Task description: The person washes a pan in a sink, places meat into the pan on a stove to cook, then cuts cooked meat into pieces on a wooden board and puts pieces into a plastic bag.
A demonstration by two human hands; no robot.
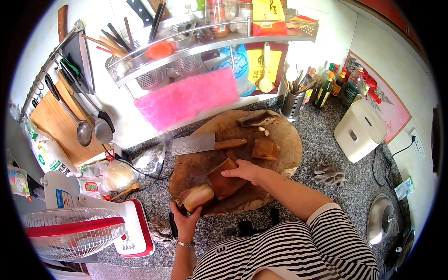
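A thick round wooden chopping block lies before me on the granite counter. On its front left part, my left hand holds a chunk of cured pork between thumb and fingers, its pale cut face showing. My right hand grips a flat reddish-brown slab of cured pork at its right edge; some fingers are hidden. Behind the slab lies a cleaver, its wooden handle pointing right. A smaller brown block of cured meat rests at the right, below garlic cloves and a dark dried piece.
An electric fan stands close on my left, near a crumpled rag. To the right are another rag, a cream-coloured container and a pot lid. Sauce bottles and a utensil holder line the back.
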